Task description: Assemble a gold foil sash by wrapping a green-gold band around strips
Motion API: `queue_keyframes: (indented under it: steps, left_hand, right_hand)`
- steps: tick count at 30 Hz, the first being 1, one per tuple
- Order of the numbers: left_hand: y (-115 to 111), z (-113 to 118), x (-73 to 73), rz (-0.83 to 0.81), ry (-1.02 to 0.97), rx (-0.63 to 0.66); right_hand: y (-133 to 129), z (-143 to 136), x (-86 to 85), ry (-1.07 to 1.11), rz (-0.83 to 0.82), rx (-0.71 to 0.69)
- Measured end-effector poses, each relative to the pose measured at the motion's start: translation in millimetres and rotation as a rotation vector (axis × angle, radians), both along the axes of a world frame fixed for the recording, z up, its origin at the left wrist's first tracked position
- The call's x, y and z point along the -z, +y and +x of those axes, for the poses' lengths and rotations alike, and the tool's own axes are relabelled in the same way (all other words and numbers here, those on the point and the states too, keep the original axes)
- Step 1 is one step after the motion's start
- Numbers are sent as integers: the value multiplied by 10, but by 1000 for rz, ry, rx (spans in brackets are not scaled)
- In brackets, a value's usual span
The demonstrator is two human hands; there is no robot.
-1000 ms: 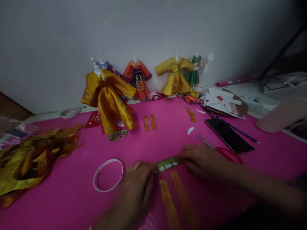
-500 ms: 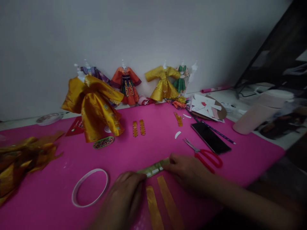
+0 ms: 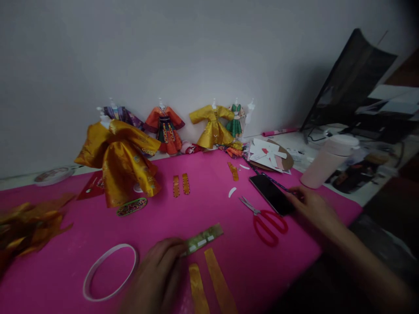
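The left hand [image 3: 157, 272] is blurred, its wrist cut off by the lower edge; its fingers cover the left end of the green strip [image 3: 204, 237], so whether they pinch it or only press on it cannot be told. The strip lies at lower centre, its right end free and white patches along its near edge. The right hand [image 3: 310, 207] has its fingers bent at the near end of the pencil [image 3: 274, 181], beside the phone [image 3: 270, 194]; blur hides whether they have closed on it. Two gold strips [image 3: 198, 288] run out of view at the bottom, and the dark scraps [image 3: 29, 226] at left are cropped and smeared. The purple dress [image 3: 118, 114] is partly hidden by the gold dress [image 3: 121, 161].

A pink sheet [image 3: 163, 226] covers much of the pale desk [image 3: 294, 141], carrying the red scissors [image 3: 257, 212] and the white ring [image 3: 86, 285]. Behind rises a plain grey wall [image 3: 196, 52]. At right stand a pink bottle [image 3: 324, 163] and a dark screen [image 3: 353, 78]; the clutter around them is too dim to name. The light is low throughout.
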State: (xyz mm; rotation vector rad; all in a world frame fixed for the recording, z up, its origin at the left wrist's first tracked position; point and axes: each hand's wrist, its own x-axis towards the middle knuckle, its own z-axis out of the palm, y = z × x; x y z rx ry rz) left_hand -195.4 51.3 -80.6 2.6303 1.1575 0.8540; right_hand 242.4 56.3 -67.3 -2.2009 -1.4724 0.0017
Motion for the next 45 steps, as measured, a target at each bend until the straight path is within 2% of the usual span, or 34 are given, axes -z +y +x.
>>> queue_keyframes:
  steps: [3,9,21,27,36,45]
  left_hand:
    - [-2,4,20,-5,-37,-23]
    - [-29,41,58,-37,-108,-111]
    - [5,3,130,-33,-95,-133]
    - [66,-86,158,-19,-23,-39]
    - [44,-37,171,-62,-69,-88]
    - [0,28,90,-110,-142,-107]
  right_hand:
    - [-87,179,97,25,-142,72]
    - [-90,136,216,99,-174,78]
    - [-72,150,281,169,-159,142]
    - [-77,160,320,184,-142,133]
    - [-85,148,360,186,-116,143]
    - [-125,133,366,231,-59,103]
